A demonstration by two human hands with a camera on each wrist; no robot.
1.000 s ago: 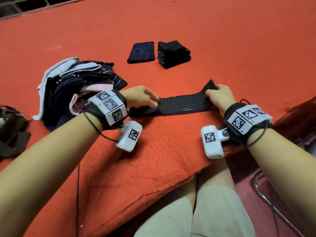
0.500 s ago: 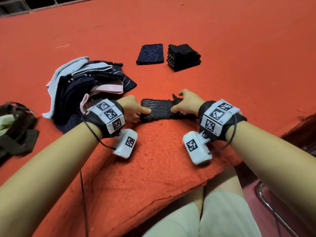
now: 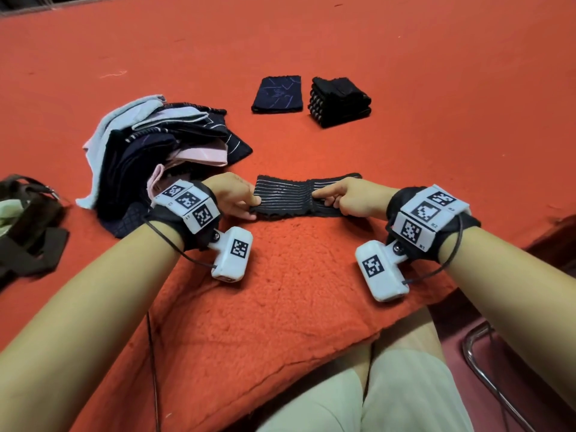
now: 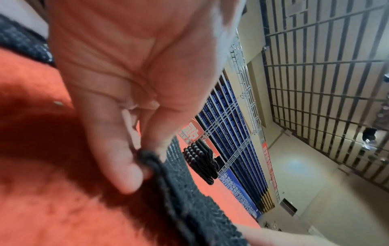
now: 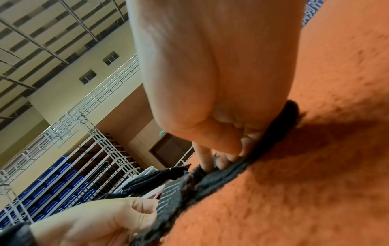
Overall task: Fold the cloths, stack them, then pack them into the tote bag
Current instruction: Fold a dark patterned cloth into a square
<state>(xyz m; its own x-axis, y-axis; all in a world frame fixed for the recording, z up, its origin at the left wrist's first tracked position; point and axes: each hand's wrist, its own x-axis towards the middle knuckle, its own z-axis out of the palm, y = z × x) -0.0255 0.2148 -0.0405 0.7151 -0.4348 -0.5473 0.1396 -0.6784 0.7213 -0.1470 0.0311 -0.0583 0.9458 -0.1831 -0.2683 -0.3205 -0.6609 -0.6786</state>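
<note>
A black cloth with thin pale stripes (image 3: pixel 286 196) lies as a narrow folded band on the orange blanket (image 3: pixel 280 291), between my two hands. My left hand (image 3: pixel 249 204) pinches its left end between thumb and fingers, seen close up in the left wrist view as hand (image 4: pixel 143 166) on cloth (image 4: pixel 189 208). My right hand (image 3: pixel 324 198) holds the cloth near the upper layer's edge, index finger stretched out on top and thumb below. The right wrist view shows that hand (image 5: pixel 227 154) gripping the cloth (image 5: pixel 189 196).
A stack of folded black cloths (image 3: pixel 341 101) and one folded navy cloth (image 3: pixel 277 94) lie further back. A heap of unfolded cloths (image 3: pixel 156 151) sits at the left. The dark brown tote bag (image 3: pixel 28 219) lies at the far left edge. A metal chair leg (image 3: pixel 486 369) shows at lower right.
My right hand carried the cloth's right end leftwards over the rest, folding the long band to about half its length. The left hand kept hold of the left end.
</note>
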